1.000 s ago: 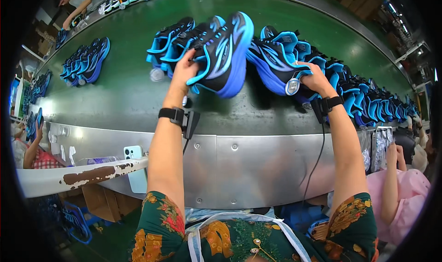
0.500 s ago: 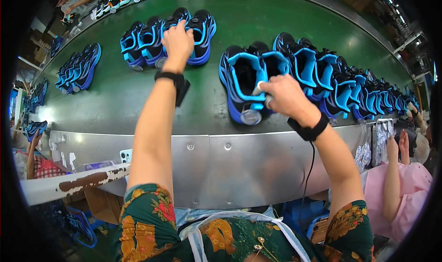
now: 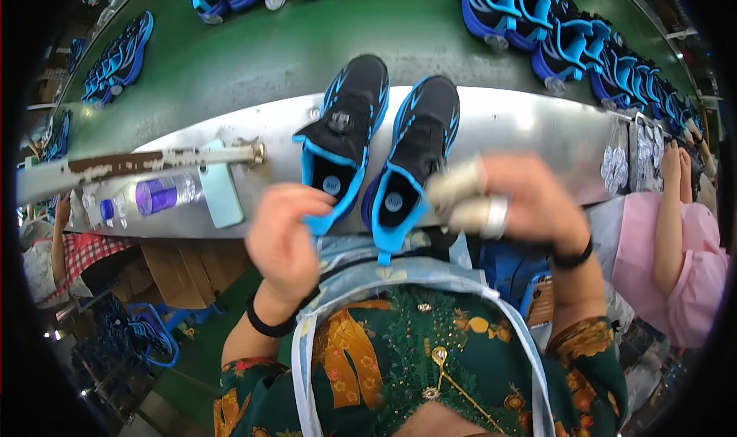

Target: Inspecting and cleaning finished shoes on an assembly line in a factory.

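Observation:
Two black sports shoes with bright blue linings and purple-blue soles rest side by side on the metal ledge, toes pointing away from me. At the heel collar of the left shoe point(image 3: 349, 141) is my left hand point(image 3: 284, 237), its fingers bent and smeared by motion, so its grip cannot be told. My right hand point(image 3: 514, 199) hovers by the right side of the right shoe point(image 3: 418, 145). Pale covers sit on two of its fingers, which are blurred but apart, with nothing visible between them. Round pale stickers show on both insoles.
A rusty white bar point(image 3: 146, 161) crosses at left above a water bottle point(image 3: 157, 197) and a pale green phone point(image 3: 221, 187). More shoes point(image 3: 568, 42) line the green belt point(image 3: 253, 61) at right; other groups stand at far left and back. People sit on both sides.
The pair of shoes has come off the belt onto the ledge near me. My left hand has left the back group of shoes and drawn in. The view has tilted downward.

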{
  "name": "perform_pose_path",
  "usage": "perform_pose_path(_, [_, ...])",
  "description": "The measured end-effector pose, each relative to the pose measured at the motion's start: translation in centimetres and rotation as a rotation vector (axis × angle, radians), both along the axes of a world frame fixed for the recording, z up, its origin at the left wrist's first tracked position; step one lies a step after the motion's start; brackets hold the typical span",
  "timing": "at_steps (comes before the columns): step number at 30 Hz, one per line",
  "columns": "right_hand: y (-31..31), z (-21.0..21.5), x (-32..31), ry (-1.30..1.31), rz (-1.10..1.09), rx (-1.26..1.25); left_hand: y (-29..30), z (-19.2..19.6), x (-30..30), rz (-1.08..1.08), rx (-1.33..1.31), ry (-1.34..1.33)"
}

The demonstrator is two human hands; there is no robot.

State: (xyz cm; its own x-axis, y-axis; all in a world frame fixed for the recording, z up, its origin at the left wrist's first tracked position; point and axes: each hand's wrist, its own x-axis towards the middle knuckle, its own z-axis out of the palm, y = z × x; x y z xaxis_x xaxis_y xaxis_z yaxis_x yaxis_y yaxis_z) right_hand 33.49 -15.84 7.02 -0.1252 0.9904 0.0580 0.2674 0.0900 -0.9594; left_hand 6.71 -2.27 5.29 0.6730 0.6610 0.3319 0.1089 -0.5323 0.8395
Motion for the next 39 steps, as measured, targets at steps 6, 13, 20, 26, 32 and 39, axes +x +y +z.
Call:
perform_pose_path(6, [3.6, -1.5, 0.6, -0.521, 0.143, 0.016, -5.1, -5.7, 3.3, -0.297, 0.023, 0.114])
perform_pose_path(13, [5.2, 0.6, 2.0, -0.608, 0.487, -0.213, -5.9, -6.2, 3.7, -0.049, 0.002, 0.064])
perform_pose_path(20, [9.7, 0.6, -1.9, -0.910, 0.616, -0.441, -4.8, -6.7, 3.1, -0.091, -0.077, 0.031])
perform_pose_path(26, [3.8, -2.4, -0.7, -0.354, 0.099, -0.021, -3.0, -3.8, 3.3, -0.162, -0.715, 0.304])
perform_pose_path(32, [1.1, -3.2, -6.2, -0.898, -0.241, 0.162, -3.1, -6.9, 3.8, -0.106, -0.288, 0.106])
perform_pose_path(39, [1.9, -2.7, -4.6, -0.598, -0.156, 0.015, -3.1, -6.7, 3.0, -0.126, -0.930, -0.015])
